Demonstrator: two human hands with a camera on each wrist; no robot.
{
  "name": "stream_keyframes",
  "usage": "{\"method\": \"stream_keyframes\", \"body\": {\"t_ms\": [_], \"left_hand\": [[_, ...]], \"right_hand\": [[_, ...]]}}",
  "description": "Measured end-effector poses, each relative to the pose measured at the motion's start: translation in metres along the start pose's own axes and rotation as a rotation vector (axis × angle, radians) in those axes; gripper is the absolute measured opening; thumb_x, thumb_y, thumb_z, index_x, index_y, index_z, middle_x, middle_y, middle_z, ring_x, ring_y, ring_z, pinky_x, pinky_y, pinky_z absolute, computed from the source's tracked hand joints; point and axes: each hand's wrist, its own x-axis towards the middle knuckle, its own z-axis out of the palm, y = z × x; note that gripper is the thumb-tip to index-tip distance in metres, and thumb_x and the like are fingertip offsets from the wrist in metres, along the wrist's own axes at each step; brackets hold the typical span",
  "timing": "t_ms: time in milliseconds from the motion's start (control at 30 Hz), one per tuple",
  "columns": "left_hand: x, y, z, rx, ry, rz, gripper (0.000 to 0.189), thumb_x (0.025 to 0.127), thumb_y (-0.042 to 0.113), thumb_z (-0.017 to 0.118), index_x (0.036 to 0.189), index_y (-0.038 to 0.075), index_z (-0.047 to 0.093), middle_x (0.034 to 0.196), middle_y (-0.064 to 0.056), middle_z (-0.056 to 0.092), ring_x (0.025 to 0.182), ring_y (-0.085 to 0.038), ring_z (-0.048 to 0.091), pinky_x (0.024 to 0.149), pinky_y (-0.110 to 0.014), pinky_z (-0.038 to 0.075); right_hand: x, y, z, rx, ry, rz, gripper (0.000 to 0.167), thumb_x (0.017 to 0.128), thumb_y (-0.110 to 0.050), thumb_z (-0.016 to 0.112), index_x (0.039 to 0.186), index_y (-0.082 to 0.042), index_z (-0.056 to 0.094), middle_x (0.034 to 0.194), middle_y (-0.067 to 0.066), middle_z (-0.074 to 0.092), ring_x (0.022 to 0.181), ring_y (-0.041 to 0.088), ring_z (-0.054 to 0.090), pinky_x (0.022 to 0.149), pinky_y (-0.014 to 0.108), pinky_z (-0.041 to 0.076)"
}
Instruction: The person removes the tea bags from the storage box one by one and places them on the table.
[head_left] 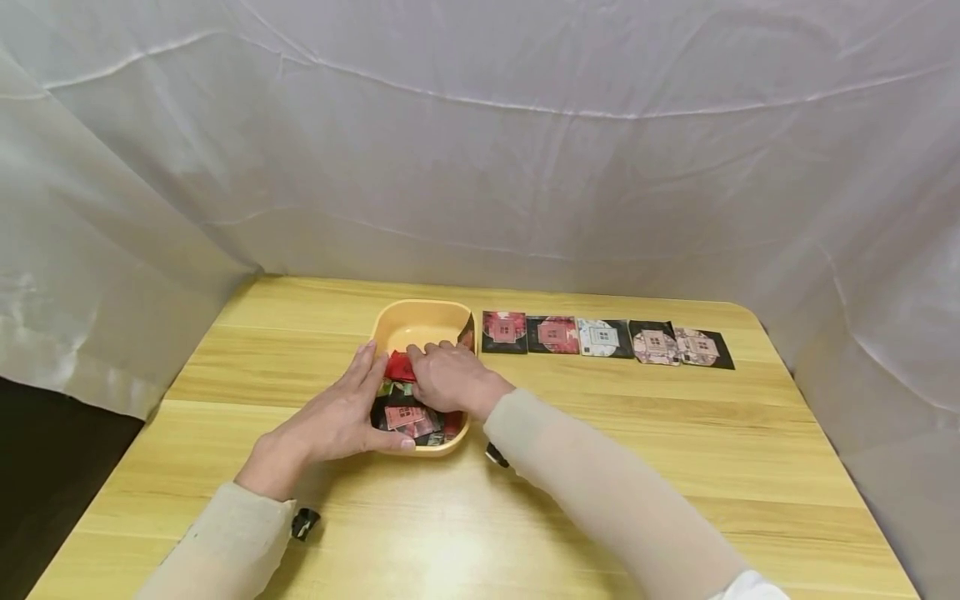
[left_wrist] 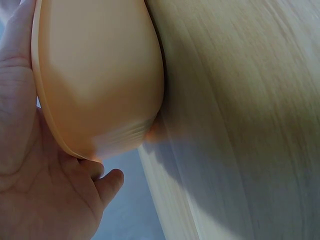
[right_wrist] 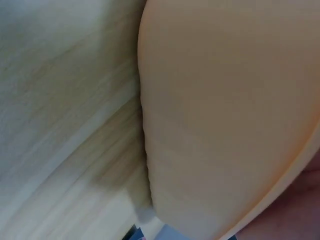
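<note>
A yellow plastic container (head_left: 423, 308) stands on the table with several flat, printed packets inside. My left hand (head_left: 337, 421) holds its near left corner, fingers along the left rim and thumb over the front rim. The left wrist view shows the palm against the container's rim (left_wrist: 47, 115). My right hand (head_left: 453, 379) reaches inside, fingers bent down over the packets. Its fingertips are right at a red packet (head_left: 400, 367); I cannot tell whether they pinch it. Nearer the front lies a black packet with a pink label (head_left: 405, 417). The container's outer wall (right_wrist: 225, 100) fills the right wrist view.
To the right of the container, several square packets lie in a row: a red-and-black one (head_left: 504, 332), a whitish one (head_left: 603, 337) and a pale pink-and-black one (head_left: 705, 347) among them. Grey cloth (head_left: 480, 192) hangs behind the wooden table (head_left: 600, 442) and at its sides.
</note>
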Motion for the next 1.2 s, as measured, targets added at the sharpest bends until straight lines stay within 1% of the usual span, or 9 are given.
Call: {"method": "stream_keyframes", "body": {"t_ms": [100,300,433,600,767,867,967,1100,1200], "left_hand": [[0.0,0.0,-0.001,0.001,0.0,0.0,0.143,0.076,0.084,0.073,0.167,-0.003,0.007,0.176,-0.023,-0.01,0.164,-0.041,-0.001,0.128,-0.059,0.023],[0.0,0.001,-0.003,-0.005,-0.003,-0.007,0.141,0.076,0.083,0.074,0.168,-0.003,0.008,0.176,-0.022,-0.009,0.164,-0.04,0.0,0.128,-0.059,0.026],[0.0,0.002,-0.004,-0.005,-0.005,-0.007,0.14,0.077,0.081,0.075,0.167,-0.003,0.008,0.176,-0.023,-0.009,0.164,-0.04,0.0,0.127,-0.059,0.027],[0.0,0.001,-0.003,0.0,-0.004,-0.006,0.14,0.078,0.081,0.074,0.167,-0.003,0.007,0.176,-0.022,-0.01,0.164,-0.04,-0.001,0.128,-0.059,0.027],[-0.001,0.0,-0.002,-0.005,-0.001,-0.006,0.14,0.078,0.08,0.075,0.167,-0.003,0.006,0.176,-0.022,-0.012,0.164,-0.04,-0.001,0.128,-0.059,0.026],[0.0,0.0,-0.001,-0.001,0.0,-0.004,0.14,0.078,0.081,0.074,0.168,-0.003,0.006,0.176,-0.022,-0.011,0.164,-0.04,0.0,0.128,-0.058,0.026],[0.0,0.001,-0.001,-0.001,0.002,-0.003,0.14,0.078,0.08,0.075,0.168,-0.003,0.007,0.176,-0.022,-0.011,0.164,-0.04,0.0,0.128,-0.059,0.026],[0.0,0.001,-0.001,-0.008,0.001,-0.01,0.139,0.078,0.078,0.077,0.168,-0.002,0.008,0.176,-0.021,-0.01,0.164,-0.04,0.001,0.127,-0.059,0.026],[0.0,0.001,0.0,-0.005,-0.004,-0.016,0.139,0.078,0.08,0.075,0.168,-0.002,0.009,0.176,-0.02,-0.01,0.164,-0.039,0.002,0.127,-0.059,0.027]], "right_hand": [[-0.005,-0.003,-0.002,-0.039,0.003,-0.001,0.063,0.107,-0.045,0.057,0.158,-0.012,0.044,0.147,0.011,0.062,0.129,0.03,0.062,0.113,0.052,0.049],[-0.022,-0.01,-0.008,-0.104,-0.024,-0.041,0.065,0.107,-0.052,0.055,0.159,-0.015,0.048,0.159,0.009,0.054,0.144,0.032,0.053,0.122,0.058,0.039],[-0.034,-0.013,-0.009,-0.142,-0.013,-0.089,0.06,0.108,-0.051,0.054,0.156,-0.016,0.054,0.153,0.007,0.06,0.14,0.03,0.055,0.119,0.057,0.043],[-0.043,-0.012,-0.014,-0.134,-0.024,-0.12,0.056,0.107,-0.052,0.056,0.15,-0.018,0.061,0.15,0.006,0.063,0.135,0.029,0.058,0.118,0.056,0.044],[-0.041,-0.006,-0.025,-0.077,-0.028,-0.126,0.055,0.102,-0.053,0.065,0.143,-0.016,0.065,0.14,0.006,0.067,0.124,0.027,0.062,0.112,0.045,0.05],[-0.032,0.0,-0.032,-0.024,-0.032,-0.089,0.068,0.097,-0.055,0.071,0.15,-0.013,0.058,0.147,0.009,0.062,0.13,0.028,0.059,0.115,0.043,0.048],[-0.022,0.007,-0.036,0.031,-0.053,-0.051,0.087,0.093,-0.056,0.077,0.16,-0.011,0.045,0.161,0.012,0.05,0.145,0.032,0.049,0.123,0.045,0.04],[-0.008,0.014,-0.036,0.083,-0.128,-0.031,0.103,0.088,-0.054,0.083,0.166,-0.011,0.032,0.17,0.013,0.036,0.157,0.036,0.035,0.128,0.049,0.033],[-0.002,0.018,-0.034,0.114,-0.19,-0.03,0.11,0.085,-0.053,0.086,0.168,-0.012,0.028,0.172,0.015,0.032,0.158,0.036,0.031,0.128,0.051,0.033]]}}
